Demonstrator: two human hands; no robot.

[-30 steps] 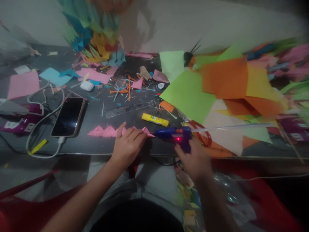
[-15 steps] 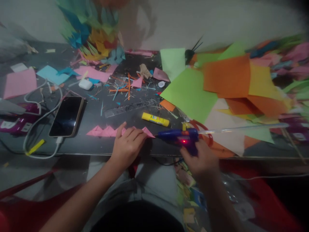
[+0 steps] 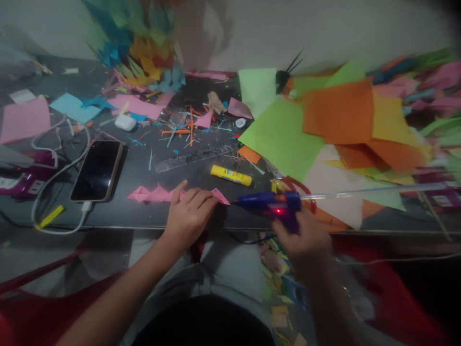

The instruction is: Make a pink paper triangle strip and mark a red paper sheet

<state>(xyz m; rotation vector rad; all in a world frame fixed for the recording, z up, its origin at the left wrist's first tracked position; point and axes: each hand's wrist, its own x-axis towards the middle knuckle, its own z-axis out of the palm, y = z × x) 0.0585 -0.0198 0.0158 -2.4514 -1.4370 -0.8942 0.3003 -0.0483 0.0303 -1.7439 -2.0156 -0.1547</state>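
Note:
A row of folded pink paper pieces [image 3: 157,194] lies along the front of the dark table. My left hand [image 3: 189,211] rests over its middle, fingers bent around it and pinning it down; the part under the palm is hidden. From beneath those fingers a pointed pink end [image 3: 219,195] sticks out to the right. My right hand [image 3: 306,233] grips a blue hot glue gun [image 3: 270,204] by its handle. A red light glows on the gun, and a long clear glue stick [image 3: 345,193] juts from its back. The nozzle points left, close beside the pink tip.
Behind the hands lie a yellow glue tube [image 3: 231,175] and a clear ruler [image 3: 190,160]. A phone [image 3: 97,170] on a white cable is at left. Coloured paper sheets [image 3: 284,137] and red-handled scissors [image 3: 300,187] spread at right. Paper scraps [image 3: 185,127] and a colourful folded-paper piece [image 3: 144,53] sit farther back.
The glue gun has drawn back slightly to the right, widening the small distance between nozzle and pink tip. My left hand stays on the pink paper. The view has shifted a little.

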